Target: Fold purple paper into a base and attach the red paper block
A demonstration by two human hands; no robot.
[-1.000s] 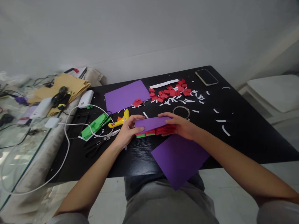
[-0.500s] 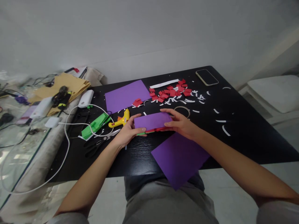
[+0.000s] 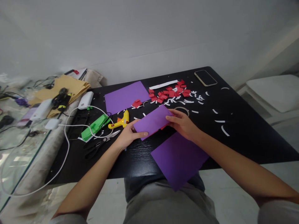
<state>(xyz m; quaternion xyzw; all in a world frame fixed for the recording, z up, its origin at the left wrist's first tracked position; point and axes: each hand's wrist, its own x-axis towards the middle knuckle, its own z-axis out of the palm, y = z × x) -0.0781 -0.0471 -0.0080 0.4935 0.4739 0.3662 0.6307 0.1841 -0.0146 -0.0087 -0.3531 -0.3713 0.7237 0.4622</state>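
Note:
Between my two hands, above the black table, is a folded purple paper (image 3: 153, 121) with a little red showing along its lower right edge. My left hand (image 3: 128, 134) grips its left end, thumb on top and fingers underneath. At the right end my right hand (image 3: 181, 122) pinches it, thumb on the upper face. What lies beneath the purple face is mostly hidden. Under my right forearm, a larger purple sheet (image 3: 175, 158) overhangs the table's front edge. A yellow glue gun (image 3: 121, 120) and black-handled scissors (image 3: 100, 143) lie just left of my left hand.
Red paper pieces (image 3: 171, 92) and white paper scraps (image 3: 193, 101) are scattered beyond my hands, near a white strip (image 3: 163, 84). Another purple sheet (image 3: 126, 95) lies at the back. Green paper strips (image 3: 95, 127), a white cable (image 3: 67, 140) and a phone (image 3: 205, 77) are around.
The folded purple paper has turned, its right end now higher and its upper face showing more. The green and red edge at its lower left has gone out of sight.

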